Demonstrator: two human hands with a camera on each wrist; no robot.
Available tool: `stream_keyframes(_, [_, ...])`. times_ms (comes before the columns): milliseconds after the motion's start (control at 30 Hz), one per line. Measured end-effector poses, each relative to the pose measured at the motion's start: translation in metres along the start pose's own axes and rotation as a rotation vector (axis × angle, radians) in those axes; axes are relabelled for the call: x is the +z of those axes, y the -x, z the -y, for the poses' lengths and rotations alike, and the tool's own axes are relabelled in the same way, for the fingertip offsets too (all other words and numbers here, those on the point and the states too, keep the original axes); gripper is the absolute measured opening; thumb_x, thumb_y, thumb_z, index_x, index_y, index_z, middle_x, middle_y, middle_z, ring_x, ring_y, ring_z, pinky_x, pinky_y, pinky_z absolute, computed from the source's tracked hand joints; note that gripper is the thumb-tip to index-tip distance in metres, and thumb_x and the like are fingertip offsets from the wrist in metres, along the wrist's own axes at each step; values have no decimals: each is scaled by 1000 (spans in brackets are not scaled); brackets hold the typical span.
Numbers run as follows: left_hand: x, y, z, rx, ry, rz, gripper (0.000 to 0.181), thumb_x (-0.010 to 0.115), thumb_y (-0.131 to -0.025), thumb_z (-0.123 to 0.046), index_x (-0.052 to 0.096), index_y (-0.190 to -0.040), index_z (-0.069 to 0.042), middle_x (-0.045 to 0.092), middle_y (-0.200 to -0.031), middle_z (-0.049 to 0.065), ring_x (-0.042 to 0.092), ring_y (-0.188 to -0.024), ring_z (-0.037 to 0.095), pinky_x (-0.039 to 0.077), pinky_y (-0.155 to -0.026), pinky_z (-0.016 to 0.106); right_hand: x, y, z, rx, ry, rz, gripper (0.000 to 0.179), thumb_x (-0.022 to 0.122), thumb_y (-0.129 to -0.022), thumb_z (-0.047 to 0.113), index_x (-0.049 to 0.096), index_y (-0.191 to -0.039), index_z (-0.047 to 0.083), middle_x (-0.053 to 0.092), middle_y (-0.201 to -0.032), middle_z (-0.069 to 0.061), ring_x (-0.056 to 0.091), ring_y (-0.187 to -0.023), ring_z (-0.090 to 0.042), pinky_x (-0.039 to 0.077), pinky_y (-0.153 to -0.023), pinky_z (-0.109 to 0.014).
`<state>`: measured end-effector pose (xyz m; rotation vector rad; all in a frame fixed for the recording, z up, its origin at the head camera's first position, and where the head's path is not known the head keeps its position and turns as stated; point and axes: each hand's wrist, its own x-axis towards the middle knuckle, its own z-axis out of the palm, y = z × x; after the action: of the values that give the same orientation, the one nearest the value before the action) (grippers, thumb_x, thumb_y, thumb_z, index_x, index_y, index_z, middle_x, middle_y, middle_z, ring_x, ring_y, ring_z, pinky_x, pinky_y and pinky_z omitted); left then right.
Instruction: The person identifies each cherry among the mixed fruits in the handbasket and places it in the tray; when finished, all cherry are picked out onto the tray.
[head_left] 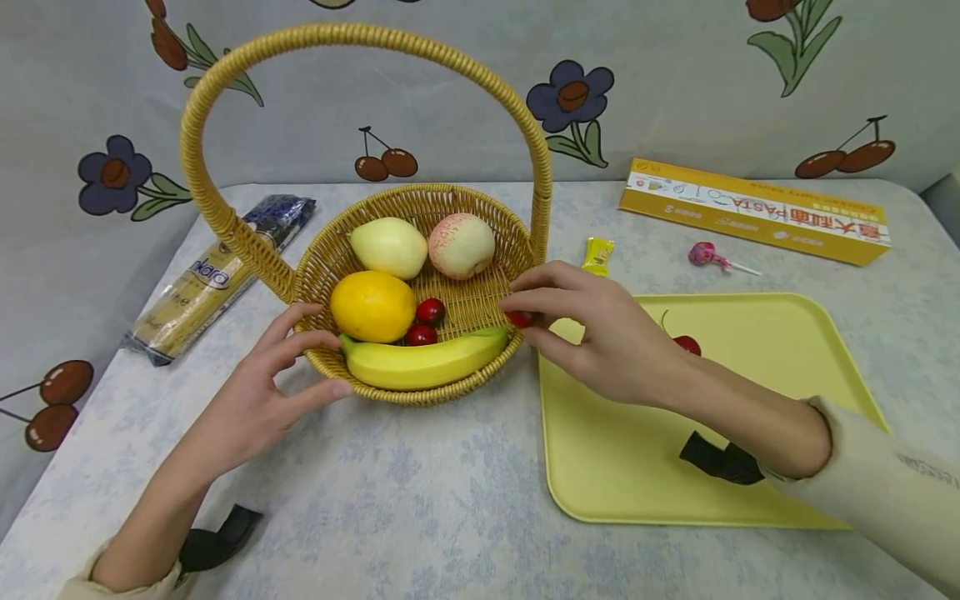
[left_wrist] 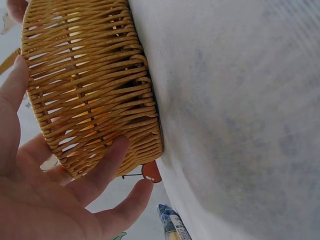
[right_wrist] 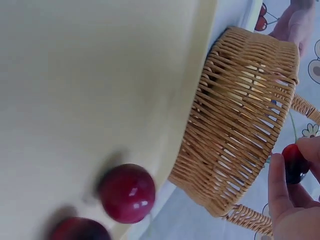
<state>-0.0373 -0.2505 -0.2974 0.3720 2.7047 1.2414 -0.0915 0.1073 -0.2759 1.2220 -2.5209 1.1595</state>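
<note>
A wicker basket (head_left: 480, 312) with a tall arched handle holds a pear (head_left: 390, 247), a peach (head_left: 461, 246), a yellow oval fruit (head_left: 372, 307), a banana (head_left: 427, 362) and two cherries (head_left: 431, 312). My left hand (head_left: 258, 392) holds its left front rim, two fingers over the edge and the thumb outside. At the right rim my right hand (head_left: 600, 325) pinches a red cherry (right_wrist: 296, 164) between thumb and fingers. In the right wrist view, another cherry (right_wrist: 127, 193) and a partly cut-off one (right_wrist: 80, 230) lie on the yellow tray (head_left: 600, 492).
Left of the basket lies a bag of pasta (head_left: 217, 279). Behind the tray are a yellow pasta box (head_left: 753, 212), a lollipop (head_left: 705, 254) and a yellow-wrapped candy (head_left: 597, 255). A flower-patterned cloth (head_left: 465, 92) hangs at the table's back edge.
</note>
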Motion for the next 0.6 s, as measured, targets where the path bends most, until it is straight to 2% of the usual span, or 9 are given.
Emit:
stream_keyframes(133, [-1, 1, 0, -1, -1, 0, 33, 75, -90, -18, 63, -120, -9, 23, -158, 11, 21, -142, 44, 29, -97, 75, -5, 11, -2, 0, -28, -43, 29, 74, -85, -4, 73, -112, 7, 64, -113, 1, 62, -91, -7, 52, -64, -22])
stream_keyframes(267, [-1, 1, 0, -5, -5, 0, 33, 75, -90, -18, 62, -120, -10, 23, -158, 11, 22, -141, 44, 29, -97, 75, -15, 24, -2, 52, -33, -53, 33, 74, -83, -7, 73, -112, 10, 64, -109, 3, 61, -86, -6, 52, -60, -19])
stream_keyframes(500, [-1, 0, -1, -10, -15, 1, 34, 75, -90, -19, 63, -121, -10, 24, -158, 11, 22, -141, 44, 29, -96, 75, -35, 50, -7, 225, 35, -35, 34, 77, -82, -3, 72, -113, 11, 59, -106, 3, 60, -79, -8, 55, -64, -20])
stream_keyframes(600, [-1, 0, -2, -12, -14, 3, 34, 75, -90, -19, 63, -121, -10, 24, -158, 11, 22, -141, 44, 29, -97, 75, -43, 61, -12, 281, 32, -35, 36, 77, -82, -5, 71, -114, 9, 58, -105, 2, 60, -80, -8, 55, -67, -18])
